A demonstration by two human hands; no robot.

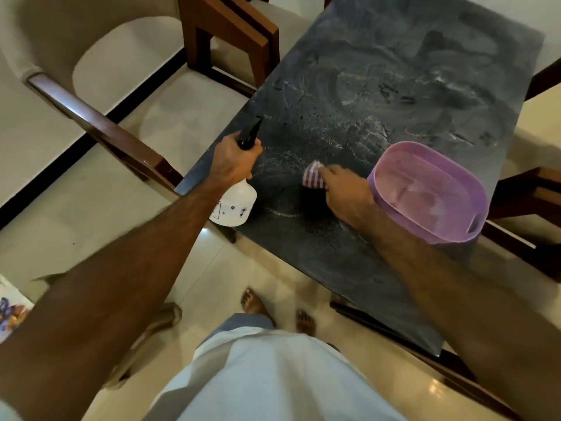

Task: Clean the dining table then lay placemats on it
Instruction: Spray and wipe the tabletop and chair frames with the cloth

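The dark dining table [394, 71] has a dusty, smeared top with spray droplets near its left edge. My left hand [233, 161] grips the black trigger head of a white spray bottle [235, 206], nozzle aimed over the table, the bottle hanging at the table's left corner. My right hand [346, 192] presses a purple-and-white striped cloth [314, 176] onto the tabletop, fingers curled over it. No placemats are in view.
A purple plastic basket [431, 192] stands on the table just right of my right hand. Wooden chairs with cream cushions [145, 95] stand to the left, and another chair [534, 192] at the right side. My bare feet [258, 305] are on the tiled floor.
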